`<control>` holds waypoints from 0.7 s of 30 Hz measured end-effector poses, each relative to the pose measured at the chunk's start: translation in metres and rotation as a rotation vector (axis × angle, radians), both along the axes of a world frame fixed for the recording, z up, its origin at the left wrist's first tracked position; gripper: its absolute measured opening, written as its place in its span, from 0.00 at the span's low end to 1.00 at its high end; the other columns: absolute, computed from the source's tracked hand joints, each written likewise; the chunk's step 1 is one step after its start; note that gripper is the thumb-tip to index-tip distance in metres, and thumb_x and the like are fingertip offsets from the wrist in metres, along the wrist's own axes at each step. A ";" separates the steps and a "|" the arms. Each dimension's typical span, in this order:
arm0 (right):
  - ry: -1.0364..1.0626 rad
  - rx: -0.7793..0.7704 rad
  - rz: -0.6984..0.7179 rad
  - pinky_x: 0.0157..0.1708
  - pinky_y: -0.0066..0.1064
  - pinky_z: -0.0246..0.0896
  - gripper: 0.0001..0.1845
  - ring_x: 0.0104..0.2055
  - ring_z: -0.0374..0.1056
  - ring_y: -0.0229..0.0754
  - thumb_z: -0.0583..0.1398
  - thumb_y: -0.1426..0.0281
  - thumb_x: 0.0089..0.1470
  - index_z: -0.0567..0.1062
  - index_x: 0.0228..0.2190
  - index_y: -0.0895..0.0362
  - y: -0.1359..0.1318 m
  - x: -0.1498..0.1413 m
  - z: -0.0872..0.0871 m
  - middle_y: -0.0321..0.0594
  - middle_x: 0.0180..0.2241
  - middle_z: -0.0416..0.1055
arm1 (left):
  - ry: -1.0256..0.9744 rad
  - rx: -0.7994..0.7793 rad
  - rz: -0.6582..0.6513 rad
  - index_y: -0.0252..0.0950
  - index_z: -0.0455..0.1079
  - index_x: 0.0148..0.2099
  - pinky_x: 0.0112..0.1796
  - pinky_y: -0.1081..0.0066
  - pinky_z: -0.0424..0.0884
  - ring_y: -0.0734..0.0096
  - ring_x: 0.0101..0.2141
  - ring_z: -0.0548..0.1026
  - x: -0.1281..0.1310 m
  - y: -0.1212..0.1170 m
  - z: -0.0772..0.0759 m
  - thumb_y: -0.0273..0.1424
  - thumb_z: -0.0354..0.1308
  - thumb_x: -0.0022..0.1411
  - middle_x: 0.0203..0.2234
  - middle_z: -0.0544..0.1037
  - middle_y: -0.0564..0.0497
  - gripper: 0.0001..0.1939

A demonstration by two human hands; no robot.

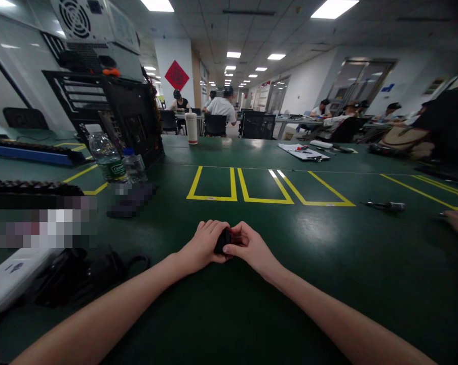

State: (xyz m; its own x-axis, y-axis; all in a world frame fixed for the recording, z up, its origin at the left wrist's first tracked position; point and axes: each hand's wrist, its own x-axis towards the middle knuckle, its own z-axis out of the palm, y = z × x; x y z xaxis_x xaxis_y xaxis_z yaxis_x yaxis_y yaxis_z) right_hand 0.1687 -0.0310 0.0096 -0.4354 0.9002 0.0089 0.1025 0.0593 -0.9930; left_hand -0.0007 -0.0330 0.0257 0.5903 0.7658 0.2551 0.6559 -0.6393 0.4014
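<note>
With left hand [204, 244] and right hand [254, 249], grips a black object [222, 242], partly finger-hidden, nearer than and right of the labelled bottle [106, 156], contents unclear.

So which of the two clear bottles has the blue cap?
The smaller right-hand bottle; the taller bottle beside it has a green label and no blue on top.

Left hand [204, 243], bare; right hand [255, 253], bare. Left forearm [115, 306], right forearm [339, 317]: slim, uncovered to view's edge.
</note>
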 end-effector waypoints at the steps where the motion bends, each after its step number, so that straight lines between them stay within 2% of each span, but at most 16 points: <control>1: -0.005 -0.002 -0.002 0.42 0.38 0.59 0.16 0.40 0.64 0.41 0.62 0.67 0.40 0.63 0.32 0.56 -0.001 0.000 0.000 0.36 0.36 0.66 | -0.001 -0.002 0.001 0.36 0.54 0.48 0.39 0.66 0.58 0.63 0.40 0.64 0.000 0.000 0.000 0.31 0.59 0.48 0.41 0.66 0.47 0.26; 7: -0.008 -0.046 -0.015 0.43 0.39 0.59 0.19 0.42 0.63 0.41 0.62 0.67 0.41 0.63 0.37 0.55 -0.002 0.002 0.000 0.37 0.38 0.65 | 0.000 0.027 0.011 0.36 0.55 0.47 0.37 0.66 0.58 0.63 0.39 0.64 0.000 0.003 -0.006 0.31 0.60 0.46 0.39 0.66 0.48 0.26; 15: -0.030 -0.030 -0.086 0.43 0.38 0.59 0.21 0.40 0.63 0.40 0.61 0.66 0.41 0.65 0.40 0.56 0.000 0.013 0.001 0.38 0.35 0.66 | -0.059 0.074 0.063 0.37 0.55 0.47 0.37 0.67 0.58 0.63 0.38 0.65 0.001 0.012 -0.024 0.34 0.62 0.43 0.39 0.67 0.49 0.29; 21: -0.064 0.043 0.015 0.44 0.38 0.59 0.20 0.43 0.63 0.42 0.58 0.66 0.45 0.65 0.43 0.53 -0.003 0.009 0.001 0.39 0.40 0.65 | -0.038 0.076 0.047 0.37 0.55 0.47 0.36 0.67 0.57 0.63 0.38 0.65 0.001 0.012 -0.024 0.33 0.61 0.44 0.38 0.67 0.50 0.28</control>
State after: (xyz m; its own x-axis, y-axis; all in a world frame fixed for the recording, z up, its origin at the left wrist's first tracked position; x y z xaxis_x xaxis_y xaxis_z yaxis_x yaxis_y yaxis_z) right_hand 0.1775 -0.0341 0.0103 -0.4493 0.8932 0.0187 0.1646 0.1033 -0.9809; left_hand 0.0005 -0.0213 0.0017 0.5432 0.7699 0.3349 0.6710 -0.6378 0.3780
